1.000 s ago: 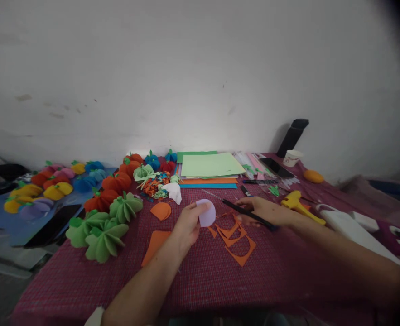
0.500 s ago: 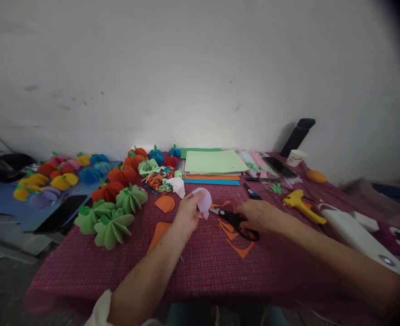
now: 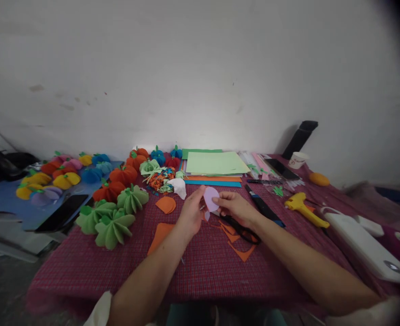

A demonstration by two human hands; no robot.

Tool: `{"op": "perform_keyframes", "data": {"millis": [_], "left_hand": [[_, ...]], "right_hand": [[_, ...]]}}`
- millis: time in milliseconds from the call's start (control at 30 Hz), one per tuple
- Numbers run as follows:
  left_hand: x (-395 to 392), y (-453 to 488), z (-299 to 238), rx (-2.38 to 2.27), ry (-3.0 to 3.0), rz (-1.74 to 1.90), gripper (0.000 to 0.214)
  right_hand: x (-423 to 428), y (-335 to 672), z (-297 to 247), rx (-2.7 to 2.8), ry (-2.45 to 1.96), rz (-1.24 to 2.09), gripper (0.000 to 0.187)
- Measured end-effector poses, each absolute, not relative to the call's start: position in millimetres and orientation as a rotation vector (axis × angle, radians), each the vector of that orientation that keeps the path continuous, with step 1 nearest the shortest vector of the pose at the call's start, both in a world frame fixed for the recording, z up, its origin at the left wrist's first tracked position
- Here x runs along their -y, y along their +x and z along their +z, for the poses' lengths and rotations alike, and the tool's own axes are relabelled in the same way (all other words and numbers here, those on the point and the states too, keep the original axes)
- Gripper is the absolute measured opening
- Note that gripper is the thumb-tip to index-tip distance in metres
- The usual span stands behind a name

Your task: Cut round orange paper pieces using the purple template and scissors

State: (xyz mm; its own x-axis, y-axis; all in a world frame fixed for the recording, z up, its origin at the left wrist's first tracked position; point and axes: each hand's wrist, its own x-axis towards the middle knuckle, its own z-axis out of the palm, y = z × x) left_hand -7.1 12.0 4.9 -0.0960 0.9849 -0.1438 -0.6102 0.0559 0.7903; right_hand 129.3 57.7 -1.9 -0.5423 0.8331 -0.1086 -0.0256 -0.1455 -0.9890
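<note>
Between my hands is a rounded lilac paper piece (image 3: 211, 198), held above the tablecloth. My left hand (image 3: 193, 212) grips its left side, with a small pale and orange bit below the fingers. My right hand (image 3: 235, 207) pinches its right edge between thumb and fingers. Black-handled scissors (image 3: 243, 232) lie on the cloth just under my right hand, their blades partly hidden. Orange paper scraps (image 3: 243, 251) are scattered around them. To the left lie rounded orange pieces (image 3: 166, 205) and an orange sheet (image 3: 159, 235), partly covered by my left forearm.
Finished paper pumpkins (image 3: 114, 226) in several colours crowd the left. Stacked coloured sheets (image 3: 216, 163) lie at the back beside shredded paper (image 3: 162, 179). At right are a yellow glue gun (image 3: 306, 210), a paper cup (image 3: 297, 160), a black cutter (image 3: 264, 206) and a white device (image 3: 363, 244).
My right hand has let go of the scissors, which now lie on the cloth, and has moved left to take the lilac paper's edge. My left hand still holds the paper.
</note>
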Motion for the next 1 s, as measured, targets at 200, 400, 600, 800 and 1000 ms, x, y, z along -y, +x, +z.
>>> {"op": "perform_keyframes", "data": {"millis": [200, 400, 600, 800, 1000], "left_hand": [[-14.5, -13.7, 3.1, -1.034, 0.625, 1.516, 0.043], [-11.0, -6.5, -0.7, -1.18, 0.974, 1.4, 0.032], [-14.5, -2.8, -6.6, -1.294, 1.015, 1.432, 0.026], [-9.4, -8.3, -0.3, -1.347, 1.167, 1.286, 0.024], [4.5, -20.7, 12.3, -1.412, 1.135, 1.275, 0.033]], "right_hand": [[-67.4, 151.2, -11.3, 1.16, -0.746, 2.058, 0.041], [-63.9, 143.5, -20.0, 1.433, -0.802, 1.587, 0.031], [-58.5, 140.3, -20.6, 1.676, -0.824, 1.392, 0.028], [-57.7, 142.3, -18.4, 1.713, -0.797, 1.435, 0.026], [-49.6, 139.8, -15.0, 1.634, -0.78, 1.588, 0.028]]}}
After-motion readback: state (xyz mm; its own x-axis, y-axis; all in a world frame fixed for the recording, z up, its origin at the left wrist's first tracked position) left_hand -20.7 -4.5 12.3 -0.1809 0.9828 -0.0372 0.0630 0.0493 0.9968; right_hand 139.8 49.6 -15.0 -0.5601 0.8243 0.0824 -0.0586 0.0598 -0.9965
